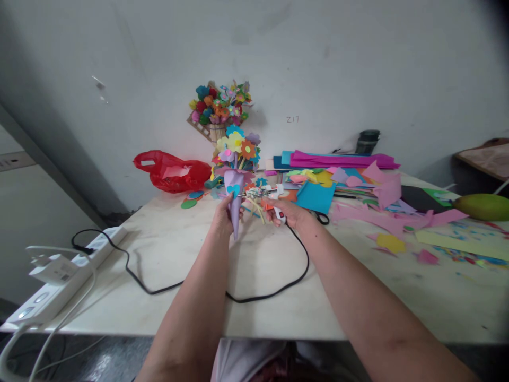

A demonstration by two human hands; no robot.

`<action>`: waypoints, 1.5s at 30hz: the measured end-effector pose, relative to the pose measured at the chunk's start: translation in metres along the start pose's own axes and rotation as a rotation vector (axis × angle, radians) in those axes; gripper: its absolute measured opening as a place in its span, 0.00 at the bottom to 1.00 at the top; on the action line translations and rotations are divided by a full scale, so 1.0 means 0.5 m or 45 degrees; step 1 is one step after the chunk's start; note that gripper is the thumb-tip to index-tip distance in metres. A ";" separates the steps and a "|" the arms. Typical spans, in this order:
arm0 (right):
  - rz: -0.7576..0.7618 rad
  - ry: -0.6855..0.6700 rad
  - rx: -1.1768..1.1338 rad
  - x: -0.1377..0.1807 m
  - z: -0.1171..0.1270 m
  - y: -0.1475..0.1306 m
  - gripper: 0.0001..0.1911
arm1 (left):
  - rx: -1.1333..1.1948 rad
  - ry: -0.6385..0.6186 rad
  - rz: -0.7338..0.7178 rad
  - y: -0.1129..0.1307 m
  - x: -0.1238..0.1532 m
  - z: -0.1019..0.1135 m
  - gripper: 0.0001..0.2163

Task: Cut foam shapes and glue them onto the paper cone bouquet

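Note:
My left hand [223,215] is closed around a lilac paper cone [234,212], its point hanging down. Blue, yellow, orange and purple craft flowers [237,146] fill the cone's top, and a small blue heart [233,191] sits on its front. My right hand [287,211] grips a hot glue gun [280,215], white with an orange trigger and a red switch. The glue gun's tip points left at the cone, close to the heart; whether they touch I cannot tell. A black cord [274,294] runs from its handle across the table.
A power strip [59,289] lies at the table's left edge. Behind the hands are a red plastic bag [170,172] and a flower basket on the wall [217,111]. Pink and blue sheets [316,196], scissors [323,218] and paper scraps [389,243] spread to the right.

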State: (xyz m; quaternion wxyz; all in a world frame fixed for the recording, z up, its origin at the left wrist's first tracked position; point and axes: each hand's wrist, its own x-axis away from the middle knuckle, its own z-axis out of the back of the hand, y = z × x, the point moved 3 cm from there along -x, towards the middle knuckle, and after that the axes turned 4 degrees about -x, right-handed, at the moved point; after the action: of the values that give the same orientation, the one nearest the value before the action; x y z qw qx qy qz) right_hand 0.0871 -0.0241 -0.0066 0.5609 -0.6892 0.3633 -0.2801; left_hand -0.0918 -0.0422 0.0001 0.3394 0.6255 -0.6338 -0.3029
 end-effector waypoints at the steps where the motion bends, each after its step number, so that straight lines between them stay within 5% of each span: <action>1: 0.004 0.004 0.003 0.001 -0.001 -0.001 0.22 | -0.003 -0.002 0.000 0.000 0.000 0.000 0.12; 45: 0.162 0.200 -0.111 -0.007 0.010 -0.009 0.19 | -0.109 0.011 -0.009 -0.007 0.002 -0.003 0.11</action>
State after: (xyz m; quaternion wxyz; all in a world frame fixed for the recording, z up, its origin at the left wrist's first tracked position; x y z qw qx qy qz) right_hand 0.0899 -0.0179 -0.0032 0.5167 -0.6644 0.4611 -0.2810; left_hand -0.0888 -0.0431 -0.0017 0.3676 0.6140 -0.6166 -0.3281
